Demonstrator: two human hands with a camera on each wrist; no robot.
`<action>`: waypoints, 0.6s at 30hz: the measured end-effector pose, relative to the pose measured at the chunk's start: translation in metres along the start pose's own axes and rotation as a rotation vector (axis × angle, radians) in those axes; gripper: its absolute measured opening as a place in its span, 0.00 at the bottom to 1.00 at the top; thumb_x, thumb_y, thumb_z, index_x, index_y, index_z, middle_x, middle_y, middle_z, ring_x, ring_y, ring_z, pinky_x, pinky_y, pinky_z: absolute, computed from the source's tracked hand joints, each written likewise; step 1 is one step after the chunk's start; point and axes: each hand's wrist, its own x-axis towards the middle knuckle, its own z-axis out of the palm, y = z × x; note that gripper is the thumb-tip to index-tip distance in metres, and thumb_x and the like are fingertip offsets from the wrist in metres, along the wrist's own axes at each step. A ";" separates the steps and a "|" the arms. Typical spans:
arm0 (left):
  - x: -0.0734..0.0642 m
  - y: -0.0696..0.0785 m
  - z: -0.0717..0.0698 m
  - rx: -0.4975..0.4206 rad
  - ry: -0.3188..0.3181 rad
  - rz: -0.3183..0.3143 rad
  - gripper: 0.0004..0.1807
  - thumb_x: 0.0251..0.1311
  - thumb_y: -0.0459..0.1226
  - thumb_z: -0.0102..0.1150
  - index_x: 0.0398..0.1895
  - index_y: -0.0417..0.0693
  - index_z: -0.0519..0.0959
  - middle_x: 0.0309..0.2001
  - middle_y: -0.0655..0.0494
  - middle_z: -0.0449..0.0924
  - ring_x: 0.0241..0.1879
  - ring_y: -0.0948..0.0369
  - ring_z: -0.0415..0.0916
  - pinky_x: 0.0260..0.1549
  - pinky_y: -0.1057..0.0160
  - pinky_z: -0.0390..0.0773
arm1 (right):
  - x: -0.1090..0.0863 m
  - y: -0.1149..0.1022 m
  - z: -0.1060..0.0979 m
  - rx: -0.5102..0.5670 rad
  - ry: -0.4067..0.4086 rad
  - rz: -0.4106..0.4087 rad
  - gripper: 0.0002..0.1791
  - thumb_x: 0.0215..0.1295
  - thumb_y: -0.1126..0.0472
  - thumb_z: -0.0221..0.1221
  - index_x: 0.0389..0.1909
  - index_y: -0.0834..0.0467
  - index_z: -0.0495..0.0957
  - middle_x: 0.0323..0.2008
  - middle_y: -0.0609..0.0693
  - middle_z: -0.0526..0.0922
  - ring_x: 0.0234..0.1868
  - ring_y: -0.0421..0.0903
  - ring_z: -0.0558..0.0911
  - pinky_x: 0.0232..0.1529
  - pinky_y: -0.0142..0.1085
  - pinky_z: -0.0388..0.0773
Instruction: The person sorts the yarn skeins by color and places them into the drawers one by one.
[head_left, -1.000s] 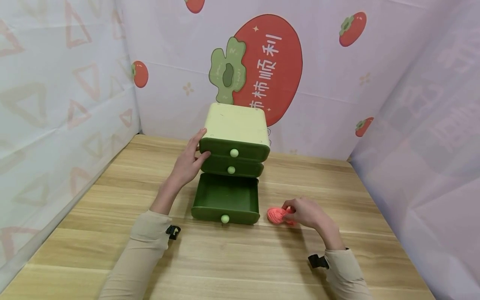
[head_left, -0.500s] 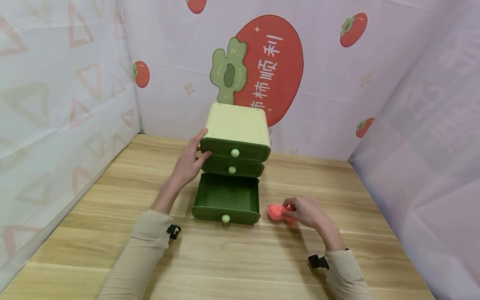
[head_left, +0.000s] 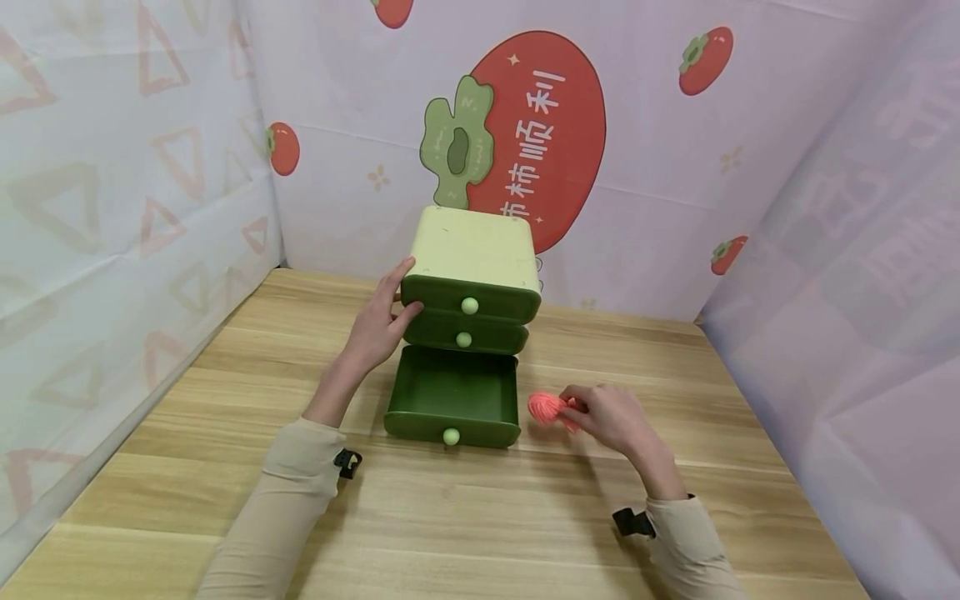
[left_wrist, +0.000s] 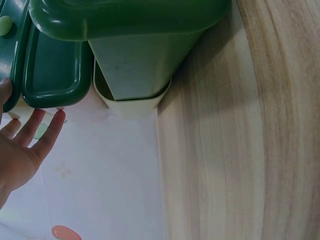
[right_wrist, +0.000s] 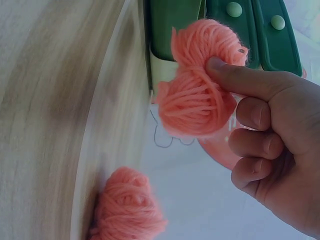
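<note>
A small drawer cabinet (head_left: 474,246) with a pale yellow-green top has dark green drawers and round light-green knobs. Its bottom drawer (head_left: 452,398) is pulled out, showing the green floor. My left hand (head_left: 375,327) rests against the cabinet's left side, fingers extended and thumb on the front edge; the left wrist view shows the fingers (left_wrist: 50,132) spread. Right of the drawer, my right hand (head_left: 611,415) pinches a coral skein of yarn (head_left: 546,408), narrowed at its middle. The right wrist view shows it between thumb and curled fingers, above a second coral skein (right_wrist: 127,207).
The wooden tabletop (head_left: 450,533) spreads around the cabinet. A printed cloth (head_left: 337,83) with red persimmons hangs behind, and cloth side walls (head_left: 862,250) stand left and right.
My right hand has raised the skein slightly off the table and shifted it a little up and left in the head view. The left hand and cabinet stay put.
</note>
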 end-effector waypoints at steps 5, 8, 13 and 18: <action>-0.001 0.000 0.001 -0.004 0.002 0.001 0.37 0.74 0.46 0.52 0.80 0.68 0.48 0.77 0.49 0.53 0.61 0.40 0.73 0.47 0.44 0.82 | 0.005 -0.008 -0.003 -0.007 0.058 -0.016 0.04 0.61 0.50 0.69 0.34 0.44 0.85 0.16 0.31 0.72 0.17 0.31 0.65 0.20 0.29 0.61; -0.001 0.000 0.001 -0.006 0.000 -0.005 0.37 0.74 0.46 0.52 0.80 0.70 0.48 0.77 0.49 0.53 0.61 0.40 0.73 0.48 0.44 0.81 | 0.010 -0.016 -0.006 -0.019 0.087 -0.027 0.04 0.61 0.49 0.69 0.34 0.43 0.85 0.16 0.31 0.73 0.17 0.30 0.65 0.19 0.29 0.60; -0.001 0.001 0.002 0.000 -0.007 -0.016 0.37 0.74 0.47 0.51 0.80 0.70 0.47 0.77 0.49 0.53 0.62 0.41 0.72 0.48 0.44 0.81 | 0.019 -0.029 -0.008 -0.027 0.122 -0.059 0.04 0.61 0.49 0.69 0.34 0.43 0.85 0.16 0.30 0.75 0.16 0.29 0.65 0.17 0.29 0.59; -0.001 0.002 0.001 0.009 -0.004 -0.013 0.37 0.74 0.47 0.51 0.80 0.70 0.47 0.77 0.48 0.54 0.62 0.41 0.72 0.47 0.43 0.82 | 0.029 -0.042 -0.007 -0.024 0.154 -0.111 0.04 0.61 0.49 0.68 0.34 0.42 0.85 0.17 0.30 0.77 0.16 0.28 0.66 0.18 0.28 0.60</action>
